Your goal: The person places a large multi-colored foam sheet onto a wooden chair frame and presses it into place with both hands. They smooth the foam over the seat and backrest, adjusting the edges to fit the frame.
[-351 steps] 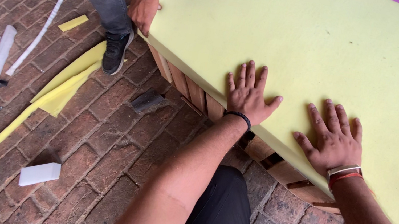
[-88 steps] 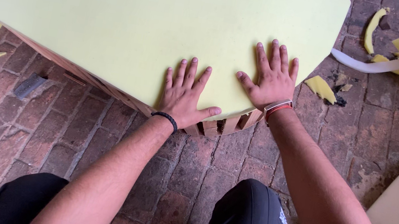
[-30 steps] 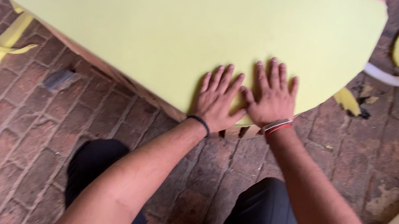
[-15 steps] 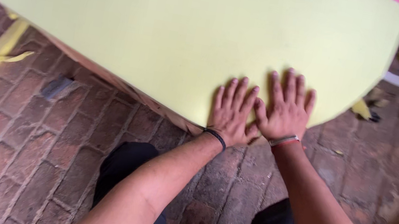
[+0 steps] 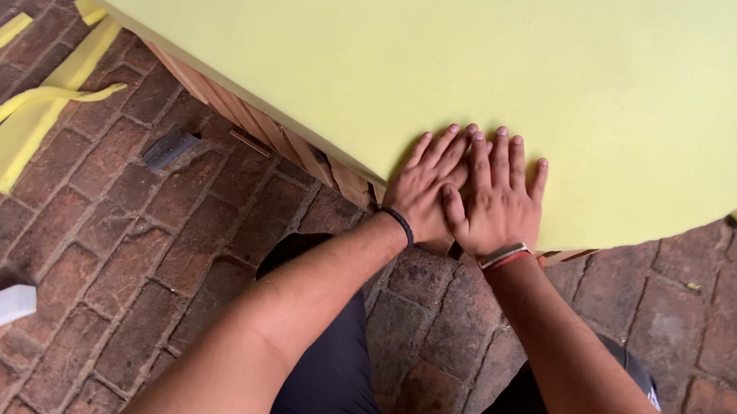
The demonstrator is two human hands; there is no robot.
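Hands [image 5: 465, 193] now overlapped, flat on foam [image 5: 475, 45]

The foam sheet [image 5: 474, 55] looked soft and matt; the frame [image 5: 235, 110] under it seemed wooden slats; the brick floor [image 5: 134, 238] was rough.

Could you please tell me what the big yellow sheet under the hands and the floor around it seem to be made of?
The sheet looks like soft matt upholstery foam, judging by its thick cut edge. The floor is worn reddish brick, with visible joints.
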